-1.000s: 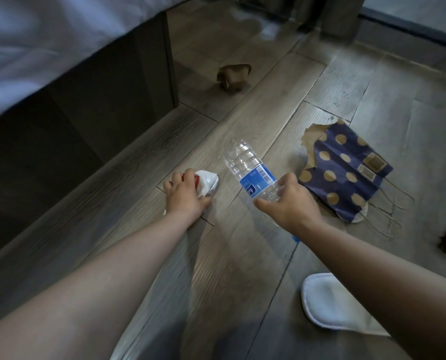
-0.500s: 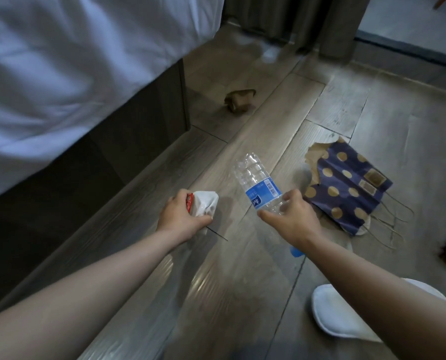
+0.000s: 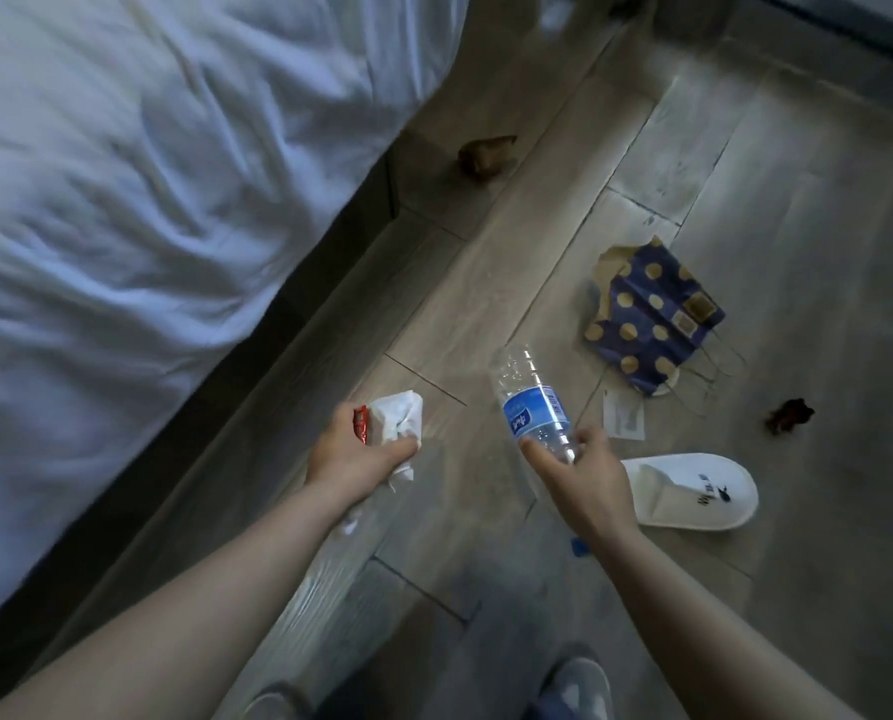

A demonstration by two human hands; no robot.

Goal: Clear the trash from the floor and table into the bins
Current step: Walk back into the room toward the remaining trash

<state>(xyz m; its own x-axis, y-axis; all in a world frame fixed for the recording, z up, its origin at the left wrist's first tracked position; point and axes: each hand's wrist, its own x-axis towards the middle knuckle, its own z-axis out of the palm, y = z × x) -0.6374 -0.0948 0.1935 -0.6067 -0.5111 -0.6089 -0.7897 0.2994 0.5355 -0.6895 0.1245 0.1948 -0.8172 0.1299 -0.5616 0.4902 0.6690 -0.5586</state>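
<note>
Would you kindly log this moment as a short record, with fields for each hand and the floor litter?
left hand: grips crumpled white tissue and red wrapper
right hand: holds clear plastic bottle
litter lying loose: polka-dot paper bag, brown paper wad, dark scrap, white card
nearby: white slipper, bed

Nothing fully legible. On the bottle (image 3: 532, 402) in the right hand (image 3: 584, 475): blue label (image 3: 530, 415) with a white script logo and a barcode, neither readable. On the slipper (image 3: 693, 493): dark lettering plus a small logo, too blurred to read. On the paper slip (image 3: 623, 419) on the floor: faint grey print, illegible. On the red wrapper (image 3: 361, 429) in the left hand (image 3: 350, 459): no print resolvable.
</note>
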